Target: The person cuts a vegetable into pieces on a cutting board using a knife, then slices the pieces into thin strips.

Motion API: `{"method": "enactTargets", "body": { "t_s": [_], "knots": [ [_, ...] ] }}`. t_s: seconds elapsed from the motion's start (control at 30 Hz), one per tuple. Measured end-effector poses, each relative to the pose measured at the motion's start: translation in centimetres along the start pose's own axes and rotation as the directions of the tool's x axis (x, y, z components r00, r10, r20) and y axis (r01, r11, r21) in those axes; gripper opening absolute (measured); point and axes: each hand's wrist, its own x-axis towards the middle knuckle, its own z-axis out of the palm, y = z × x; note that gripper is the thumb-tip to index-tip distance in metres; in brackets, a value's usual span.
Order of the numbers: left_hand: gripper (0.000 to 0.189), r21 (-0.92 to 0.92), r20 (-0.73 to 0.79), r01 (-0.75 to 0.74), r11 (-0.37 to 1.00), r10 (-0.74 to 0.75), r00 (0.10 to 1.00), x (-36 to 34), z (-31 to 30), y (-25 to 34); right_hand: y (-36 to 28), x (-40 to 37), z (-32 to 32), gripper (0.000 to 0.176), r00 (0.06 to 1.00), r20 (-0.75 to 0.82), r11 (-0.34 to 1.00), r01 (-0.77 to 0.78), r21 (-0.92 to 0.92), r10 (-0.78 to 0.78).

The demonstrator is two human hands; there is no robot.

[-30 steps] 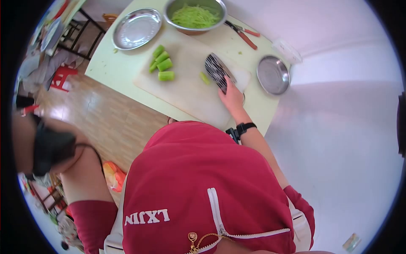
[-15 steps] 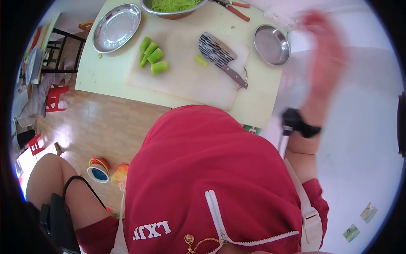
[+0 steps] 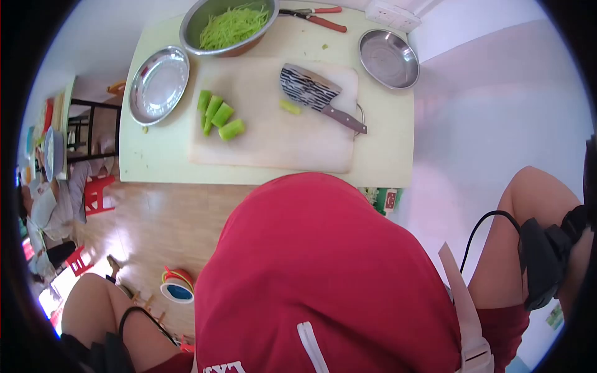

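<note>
Neither of my hands shows; both arms are bent, with dark straps near the frame's lower left and right edges. On the white cutting board (image 3: 261, 149) lies a cleaver (image 3: 309, 87) with a striped black-and-white blade, its brown handle pointing right. A small pale-green piece (image 3: 290, 107) rests beside the blade. Several cut green vegetable chunks (image 3: 222, 115) sit together at the board's left. Behind them, a metal bowl (image 3: 186, 28) holds a heap of green shreds (image 3: 235, 28).
An oval metal plate (image 3: 160, 85) stands left of the board, a metal dish (image 3: 389, 59) at the table's back right. Red-handled pliers-like tools (image 3: 326, 23) lie near a power strip (image 3: 393, 15). At far left, a person (image 3: 53, 211) is beside red stools (image 3: 98, 194); a bucket (image 3: 178, 290) stands on the floor.
My right hand, blurred and raised at the upper right before, has left the view, and that arm is now bent. The camera view has shifted; the cleaver and vegetables stay on the board.
</note>
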Motion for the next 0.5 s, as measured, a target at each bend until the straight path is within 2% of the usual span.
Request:
{"method": "enactTargets", "body": {
  "t_s": [0.13,0.33,0.5],
  "knots": [
    [0.023,-0.033,0.03,-0.107,0.994,0.108,0.994,-0.2,-2.3,0.4,0.8,-1.2,-0.2,0.054,0.995,-0.082,0.984,-0.072,-0.164,0.059],
    [0.023,-0.018,0.058,-0.179,0.984,0.18,0.982,-0.7,-6.8,2.6,3.7,-2.5,1.0,0.06,0.962,-0.199,0.929,-0.238,-0.284,0.186],
    [0.023,-0.046,0.082,-0.162,0.986,0.166,0.983,-0.7,-10.2,4.9,5.1,-5.2,2.4,0.065,0.877,-0.324,0.822,-0.458,-0.337,0.355]
  ]
}}
